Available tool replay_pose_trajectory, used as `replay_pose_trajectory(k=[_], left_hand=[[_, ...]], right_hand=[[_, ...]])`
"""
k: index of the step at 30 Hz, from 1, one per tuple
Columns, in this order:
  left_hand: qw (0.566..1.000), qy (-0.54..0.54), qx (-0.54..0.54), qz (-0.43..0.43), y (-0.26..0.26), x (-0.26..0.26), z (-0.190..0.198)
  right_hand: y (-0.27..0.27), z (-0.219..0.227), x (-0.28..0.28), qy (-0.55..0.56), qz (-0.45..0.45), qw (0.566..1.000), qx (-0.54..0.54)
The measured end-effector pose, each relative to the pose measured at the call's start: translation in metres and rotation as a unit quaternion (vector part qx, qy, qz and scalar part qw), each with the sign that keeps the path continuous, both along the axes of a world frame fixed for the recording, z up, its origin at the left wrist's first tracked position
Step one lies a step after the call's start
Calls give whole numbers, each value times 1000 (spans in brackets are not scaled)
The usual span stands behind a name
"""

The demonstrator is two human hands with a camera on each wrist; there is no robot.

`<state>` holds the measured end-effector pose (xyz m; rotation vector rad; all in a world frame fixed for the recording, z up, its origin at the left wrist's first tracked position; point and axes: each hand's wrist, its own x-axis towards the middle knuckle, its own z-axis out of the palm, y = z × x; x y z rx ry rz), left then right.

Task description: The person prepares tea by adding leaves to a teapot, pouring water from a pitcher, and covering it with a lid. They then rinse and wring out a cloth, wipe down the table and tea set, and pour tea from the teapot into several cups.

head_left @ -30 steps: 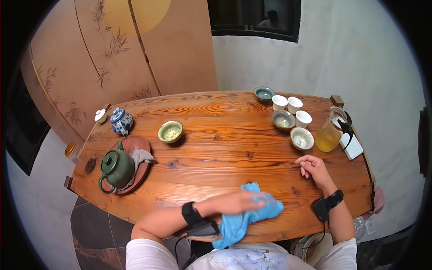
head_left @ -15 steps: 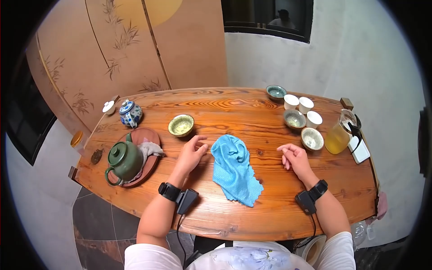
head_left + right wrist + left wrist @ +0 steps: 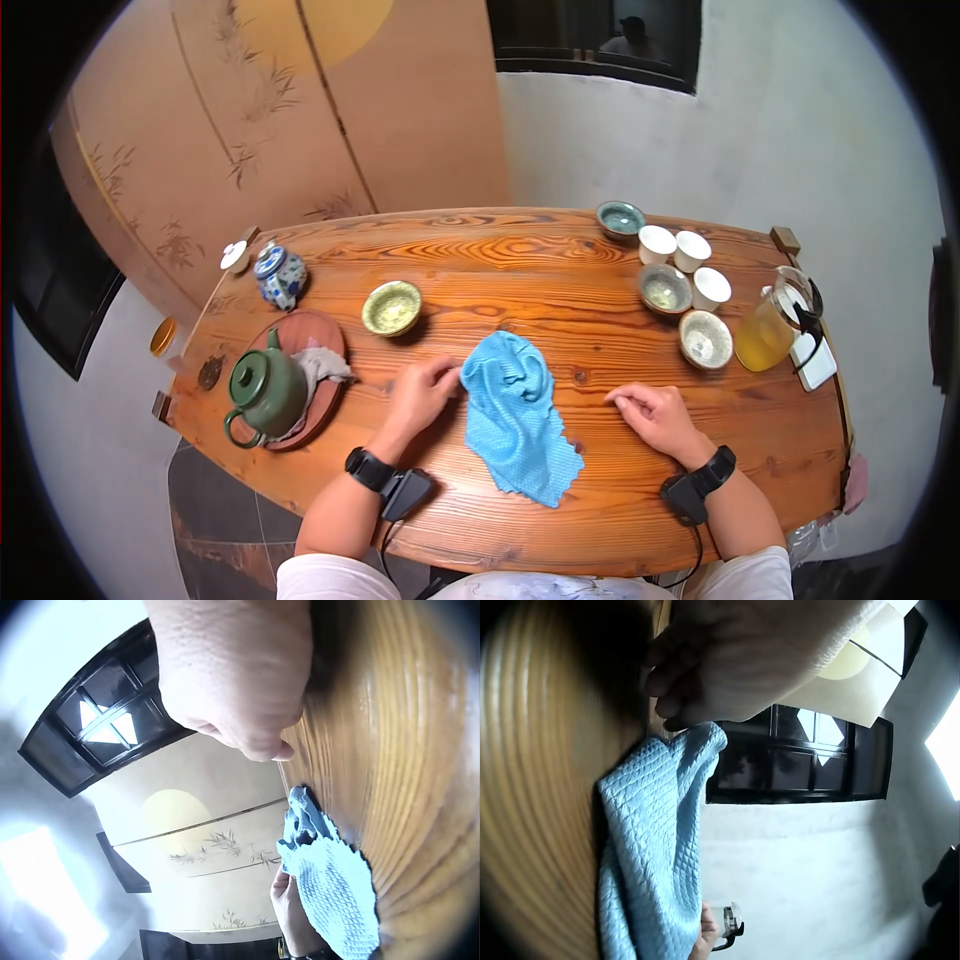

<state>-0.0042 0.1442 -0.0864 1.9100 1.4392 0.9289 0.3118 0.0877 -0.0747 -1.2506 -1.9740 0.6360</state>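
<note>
A crumpled light-blue cloth (image 3: 520, 420) with a scalloped edge lies on the wooden table between both hands. Just left of it rests my left hand (image 3: 420, 396), fingers loosely curled, fingertips right at the cloth's upper left edge. In the left wrist view the left hand's fingers (image 3: 676, 694) appear beside the cloth's raised fold (image 3: 649, 795). My right hand (image 3: 655, 416) rests on the wood to the right, apart from the cloth, its fingers loosely bent around nothing. The right wrist view shows the back of that hand (image 3: 232, 682), most of its fingers hidden.
A green teapot (image 3: 270, 390) stands on a round reddish tray (image 3: 325, 400) at left, with a blue-and-white pot (image 3: 280, 275) behind. A greenish bowl (image 3: 391, 308) sits near the middle. Several cups, bowls and a glass pitcher (image 3: 762, 342) of yellow liquid stand at right.
A second ago the left hand was on the bunched cloth near the front edge. The cloth now lies more spread, farther in, and the left hand has moved left off it. The right hand has shifted slightly.
</note>
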Motion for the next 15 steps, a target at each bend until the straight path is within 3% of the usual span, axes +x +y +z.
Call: replay_pose_trajectory(k=[1,3,8,12,15], left_hand=[[998,-47,-23,23,-3,1,10],[993,19,96,71,-4,-6,26],[969,-29,119,217,17,-48,19],[934,93,193,287,27,-72,10],[945,34,115,306,42,-95,-14]], right_hand=[[0,0,0,1,-11,1000,-1],[1,-4,0,-15,8,999,37],[2,-8,3,10,18,999,28],[3,-7,6,26,8,999,-19],[2,-6,8,48,10,999,-17]])
